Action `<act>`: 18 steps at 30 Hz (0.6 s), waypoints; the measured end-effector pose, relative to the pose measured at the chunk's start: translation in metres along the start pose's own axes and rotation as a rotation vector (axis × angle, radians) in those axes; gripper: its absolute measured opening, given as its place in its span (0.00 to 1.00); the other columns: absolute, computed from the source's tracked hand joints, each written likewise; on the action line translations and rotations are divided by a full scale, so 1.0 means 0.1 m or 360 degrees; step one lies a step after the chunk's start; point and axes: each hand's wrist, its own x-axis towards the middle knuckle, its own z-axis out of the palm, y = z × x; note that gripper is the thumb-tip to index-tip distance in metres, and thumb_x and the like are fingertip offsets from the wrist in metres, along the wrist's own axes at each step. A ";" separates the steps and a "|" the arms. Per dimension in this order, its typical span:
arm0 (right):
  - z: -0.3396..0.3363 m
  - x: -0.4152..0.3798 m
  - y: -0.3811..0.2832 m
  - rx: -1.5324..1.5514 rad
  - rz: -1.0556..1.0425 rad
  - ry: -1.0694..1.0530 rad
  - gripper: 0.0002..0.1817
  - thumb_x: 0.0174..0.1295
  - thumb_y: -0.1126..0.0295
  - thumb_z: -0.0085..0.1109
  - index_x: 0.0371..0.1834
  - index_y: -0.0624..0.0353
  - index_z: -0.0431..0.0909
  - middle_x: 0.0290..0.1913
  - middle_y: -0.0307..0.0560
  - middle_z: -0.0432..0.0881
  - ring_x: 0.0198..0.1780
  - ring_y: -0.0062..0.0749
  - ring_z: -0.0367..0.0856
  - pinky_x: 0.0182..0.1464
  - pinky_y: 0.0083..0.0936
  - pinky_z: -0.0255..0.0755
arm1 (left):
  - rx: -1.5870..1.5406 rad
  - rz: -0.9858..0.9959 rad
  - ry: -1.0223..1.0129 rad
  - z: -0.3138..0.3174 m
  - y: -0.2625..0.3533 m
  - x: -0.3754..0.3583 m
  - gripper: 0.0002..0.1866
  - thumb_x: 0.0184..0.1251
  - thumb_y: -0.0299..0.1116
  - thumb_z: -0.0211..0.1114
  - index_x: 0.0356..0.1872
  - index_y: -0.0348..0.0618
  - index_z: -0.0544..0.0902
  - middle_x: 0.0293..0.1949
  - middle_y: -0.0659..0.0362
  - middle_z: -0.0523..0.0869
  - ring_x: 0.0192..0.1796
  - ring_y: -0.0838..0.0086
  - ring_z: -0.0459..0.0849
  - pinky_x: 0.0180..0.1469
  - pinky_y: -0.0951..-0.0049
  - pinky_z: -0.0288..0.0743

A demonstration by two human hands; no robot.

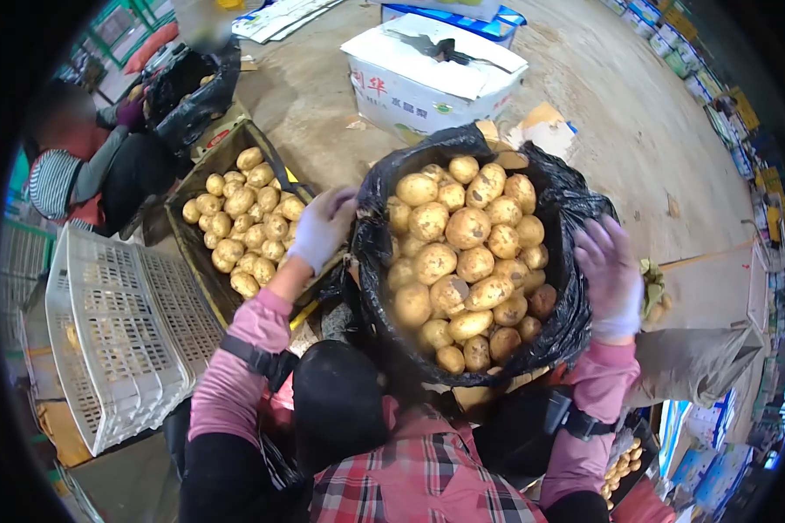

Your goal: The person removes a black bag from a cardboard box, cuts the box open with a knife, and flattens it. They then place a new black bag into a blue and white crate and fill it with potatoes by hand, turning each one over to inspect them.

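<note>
A black plastic bag (576,187) lines a box in front of me, its crumpled rim folded outward. Potatoes (468,228), yellow with some brown patches of soil, fill it. My left hand (324,225), in a pale glove, is at the bag's left rim, its fingers bent together on the plastic; the fingertips are partly hidden. Against the right rim rests my right hand (609,275), gloved too, with its fingers spread and pointing up. On the left stands a dark-walled crate (192,254) holding more potatoes (246,218).
White slotted plastic crates (118,322) stand at the left. Behind the bag is a white carton (427,91) with dark plastic on top. Another person (96,170) crouches at upper left beside a black bag (192,83). More potatoes (621,471) lie at lower right.
</note>
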 end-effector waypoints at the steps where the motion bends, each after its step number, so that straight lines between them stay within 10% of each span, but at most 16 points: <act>1: 0.32 -0.10 -0.04 -0.0168 -0.0017 -0.0062 0.27 0.74 0.53 0.53 0.66 0.62 0.71 0.60 0.57 0.79 0.57 0.38 0.81 0.57 0.31 0.77 | -0.0044 0.0070 -0.0241 0.12 0.22 0.10 0.18 0.72 0.32 0.62 0.60 0.38 0.80 0.48 0.51 0.87 0.49 0.75 0.84 0.57 0.74 0.76; 7: 0.81 -0.53 0.15 -0.0419 -0.0258 -0.0178 0.15 0.69 0.76 0.61 0.58 0.68 0.78 0.45 0.43 0.85 0.44 0.16 0.81 0.48 0.13 0.75 | 0.0770 0.0345 -0.1312 1.09 0.93 0.70 0.47 0.56 0.51 0.73 0.74 0.40 0.64 0.61 0.42 0.81 0.62 0.52 0.81 0.64 0.62 0.73; 14: 0.52 -0.62 -0.08 -0.0335 -0.0306 0.0062 0.12 0.70 0.75 0.58 0.54 0.68 0.81 0.40 0.39 0.85 0.39 0.12 0.77 0.43 0.13 0.73 | 0.1214 0.0099 -0.1241 1.81 1.14 0.61 0.45 0.51 0.51 0.73 0.69 0.40 0.69 0.58 0.39 0.81 0.61 0.49 0.81 0.63 0.58 0.73; 18: 0.33 -0.66 -0.20 -0.0298 -0.0276 0.0117 0.12 0.70 0.75 0.58 0.53 0.68 0.81 0.40 0.38 0.85 0.38 0.12 0.77 0.42 0.13 0.73 | 0.0338 -0.0314 -0.1192 1.62 1.02 0.80 0.40 0.57 0.44 0.74 0.71 0.45 0.68 0.56 0.46 0.84 0.59 0.60 0.84 0.53 0.61 0.82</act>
